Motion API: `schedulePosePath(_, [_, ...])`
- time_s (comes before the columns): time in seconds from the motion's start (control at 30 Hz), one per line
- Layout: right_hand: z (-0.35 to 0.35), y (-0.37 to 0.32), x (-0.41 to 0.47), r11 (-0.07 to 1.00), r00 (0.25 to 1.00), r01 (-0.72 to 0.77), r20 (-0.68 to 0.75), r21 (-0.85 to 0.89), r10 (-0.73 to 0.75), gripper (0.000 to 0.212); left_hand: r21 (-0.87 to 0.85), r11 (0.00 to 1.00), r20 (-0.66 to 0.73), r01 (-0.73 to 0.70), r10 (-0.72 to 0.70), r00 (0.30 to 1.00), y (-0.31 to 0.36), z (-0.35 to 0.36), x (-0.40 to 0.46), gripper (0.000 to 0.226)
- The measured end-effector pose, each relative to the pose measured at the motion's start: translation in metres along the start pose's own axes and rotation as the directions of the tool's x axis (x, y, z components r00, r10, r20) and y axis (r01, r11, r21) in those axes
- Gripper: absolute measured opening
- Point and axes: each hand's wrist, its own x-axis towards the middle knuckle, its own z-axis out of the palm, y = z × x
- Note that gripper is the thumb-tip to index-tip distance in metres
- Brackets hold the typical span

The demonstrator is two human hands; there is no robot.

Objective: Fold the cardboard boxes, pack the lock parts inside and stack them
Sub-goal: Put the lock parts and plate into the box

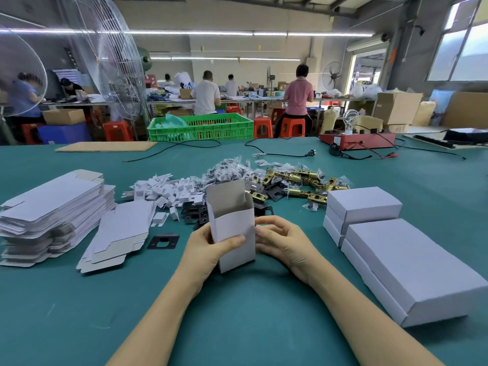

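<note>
- Green table [264,326]: I see bare cloth from my forearms down to the 6 o'clock edge; the far edge runs across at 12 o'clock, crossed by black cables [277,154].
- Closed white boxes [412,262] at 3 o'clock, stacked two high in a row toward 5 o'clock, well apart from my right forearm.
- Flat box blanks [52,207] piled at 9 o'clock; a smaller fanned pile [118,233] just beside them.
- Green crate [200,126] beyond the table at 12 o'clock, pale green bags inside.
- Open box [233,228] at centre, upright, top flap raised; I see nothing inside from here.
- Left hand [211,247] grips the open box, thumb curled across its front.
- Right hand [282,239] has its fingers curled against the box's right side, holding it.
- Lock parts at 12 to 1 o'clock behind the box: brass latches [295,178], bagged screws [227,167], white inserts [169,191], black plates [195,211].
- One black plate [163,241] alone at 10 o'clock.
</note>
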Motion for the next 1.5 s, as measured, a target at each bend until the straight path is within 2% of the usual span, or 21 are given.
schedulePosePath(0.1, [-0.009,-0.003,0.007,0.996,0.959,-0.028,-0.283,-0.088,0.002,0.008,-0.048,0.998,-0.214,0.028,-0.038,0.976,-0.002,-0.006,0.006,0.029])
schedulePosePath(0.17, [-0.018,-0.006,0.011,0.996,0.903,-0.055,-0.429,-0.076,0.017,0.01,-0.081,0.996,-0.295,0.021,-0.044,0.955,-0.003,-0.011,0.01,0.024])
schedulePosePath(0.3, [-0.029,-0.008,0.016,0.994,0.811,-0.082,-0.576,0.07,0.107,0.014,-0.065,0.998,-0.314,0.014,-0.033,0.949,-0.005,-0.012,0.01,0.023])
schedulePosePath(0.4, [-0.028,-0.005,0.029,0.991,0.725,-0.122,-0.677,0.059,0.13,0.018,-0.005,1.0,-0.255,0.012,-0.013,0.967,-0.005,-0.009,0.009,0.024])
schedulePosePath(0.47, [-0.027,-0.005,0.042,0.983,0.712,-0.178,-0.696,-0.051,0.093,0.019,0.037,0.999,-0.233,0.015,-0.006,0.973,-0.006,-0.008,0.009,0.026])
schedulePosePath(0.53, [-0.028,-0.007,0.053,0.903,0.746,-0.256,-0.665,-0.344,-0.042,0.013,0.075,0.997,-0.229,0.009,0.008,0.973,-0.007,-0.008,0.009,0.026])
schedulePosePath(0.57, [-0.03,-0.008,0.058,0.77,0.778,-0.28,-0.605,-0.573,-0.167,0.016,0.09,0.996,-0.225,0.006,0.014,0.974,-0.008,-0.008,0.009,0.026])
schedulePosePath(0.6, [-0.034,-0.009,0.063,0.553,0.819,-0.272,-0.491,-0.788,-0.296,0.018,0.1,0.995,-0.218,0.004,0.018,0.976,-0.007,-0.007,0.008,0.026])
schedulePosePath(0.63, [-0.039,-0.011,0.066,0.281,0.861,-0.236,-0.334,-0.93,-0.382,0.02,0.107,0.994,-0.212,0.001,0.022,0.977,-0.007,-0.006,0.008,0.026])
schedulePosePath(0.67, [-0.043,-0.012,0.07,0.019,0.897,-0.195,-0.186,-0.981,-0.401,0.021,0.114,0.993,-0.207,-0.003,0.027,0.978,-0.007,-0.006,0.008,0.026])
schedulePosePath(0.7, [-0.046,-0.015,0.073,-0.18,0.926,-0.175,-0.1,-0.968,-0.363,0.023,0.118,0.993,-0.203,-0.007,0.031,0.979,-0.006,-0.005,0.008,0.026])
schedulePosePath(0.77, [-0.05,-0.023,0.081,-0.415,0.962,-0.198,-0.094,-0.888,-0.258,0.028,0.118,0.993,-0.205,-0.008,0.032,0.978,-0.006,-0.005,0.008,0.025])
schedulePosePath(0.87, [-0.052,-0.035,0.093,-0.624,0.967,-0.256,-0.2,-0.738,-0.16,0.03,0.122,0.992,-0.2,-0.012,0.037,0.979,-0.006,-0.007,0.008,0.023])
schedulePosePath(0.93, [-0.055,-0.041,0.098,-0.648,0.945,-0.313,-0.297,-0.694,-0.139,0.03,0.128,0.992,-0.188,-0.016,0.04,0.981,-0.005,-0.008,0.008,0.022])
schedulePosePath(1.0, [-0.06,-0.045,0.101,-0.623,0.927,-0.34,-0.363,-0.705,-0.095,0.028,0.127,0.992,-0.185,-0.011,0.034,0.982,-0.005,-0.008,0.007,0.021])
schedulePosePath(1.13, [-0.064,-0.047,0.108,-0.533,0.919,-0.348,-0.394,-0.771,-0.03,0.023,0.115,0.993,-0.185,-0.006,0.028,0.982,-0.005,-0.007,0.007,0.019])
schedulePosePath(1.2, [-0.066,-0.045,0.109,-0.514,0.916,-0.362,-0.398,-0.778,-0.044,0.025,0.112,0.994,-0.183,-0.007,0.027,0.983,-0.005,-0.007,0.007,0.019])
schedulePosePath(1.4, [-0.07,-0.04,0.106,-0.555,0.95,-0.309,-0.273,-0.772,-0.149,0.021,0.092,0.996,-0.182,-0.005,0.022,0.983,-0.004,-0.006,0.007,0.023])
schedulePosePath(1.5, [-0.067,-0.042,0.104,-0.532,0.946,-0.289,-0.152,-0.796,-0.287,0.031,0.088,0.996,-0.189,0.004,0.013,0.982,-0.003,-0.007,0.008,0.024])
